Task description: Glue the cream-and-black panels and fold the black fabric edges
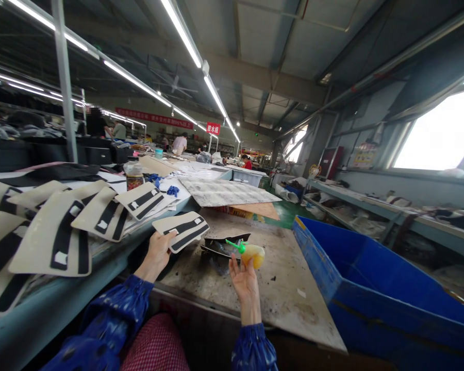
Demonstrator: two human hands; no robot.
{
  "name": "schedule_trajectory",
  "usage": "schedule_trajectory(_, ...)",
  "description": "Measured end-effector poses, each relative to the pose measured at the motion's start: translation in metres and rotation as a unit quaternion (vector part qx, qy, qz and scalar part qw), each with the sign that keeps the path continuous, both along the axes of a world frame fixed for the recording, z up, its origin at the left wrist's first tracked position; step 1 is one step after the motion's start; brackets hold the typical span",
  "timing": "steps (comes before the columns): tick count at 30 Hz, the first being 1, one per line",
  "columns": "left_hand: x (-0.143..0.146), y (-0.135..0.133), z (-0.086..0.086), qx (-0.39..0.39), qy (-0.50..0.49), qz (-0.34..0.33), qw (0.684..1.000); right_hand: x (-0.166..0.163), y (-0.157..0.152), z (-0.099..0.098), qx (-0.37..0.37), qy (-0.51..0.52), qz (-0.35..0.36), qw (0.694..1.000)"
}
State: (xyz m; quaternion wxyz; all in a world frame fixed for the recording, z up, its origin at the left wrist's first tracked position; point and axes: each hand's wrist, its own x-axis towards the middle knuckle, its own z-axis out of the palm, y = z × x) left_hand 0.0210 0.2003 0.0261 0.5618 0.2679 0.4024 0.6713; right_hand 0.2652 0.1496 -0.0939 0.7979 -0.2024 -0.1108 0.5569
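Observation:
My left hand [158, 251] grips a cream panel with black stripes [182, 230] by its near edge, held flat above the stained work board [282, 278]. My right hand [244, 275] is raised over the board and holds a small yellow squeeze bottle with a green nozzle [250, 252], the nozzle pointing left toward the panel. A dark piece [224, 244] lies on the board between the two hands. Both sleeves are blue.
A row of several similar cream-and-black panels [58, 234] overlaps along the bench on the left. A jar [134, 175] stands behind them. A large blue bin [375, 288] sits at the right. Other workers stand far back in the hall.

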Motion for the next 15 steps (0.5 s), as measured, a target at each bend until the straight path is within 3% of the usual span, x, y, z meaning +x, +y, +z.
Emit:
schedule_trajectory(4, -0.002, 0.002, 0.003, -0.006, -0.002, 0.006, 1.000, -0.003, 0.029, 0.021, 0.016, 0.009, -0.032, 0.999)
schedule_trajectory(7, -0.004, 0.004, 0.004, -0.012, -0.002, 0.013, 1.000, -0.005, 0.040, 0.023, 0.005, 0.018, -0.037, 0.999)
schedule_trajectory(9, -0.006, 0.005, 0.004, -0.009, -0.003, 0.015, 1.000, -0.006, 0.030, 0.014, -0.003, 0.025, -0.028, 0.999)
schedule_trajectory(15, -0.008, 0.006, 0.002, -0.002, -0.010, 0.004, 1.000, -0.001, -0.038, -0.028, 0.009, 0.057, -0.003, 0.998)
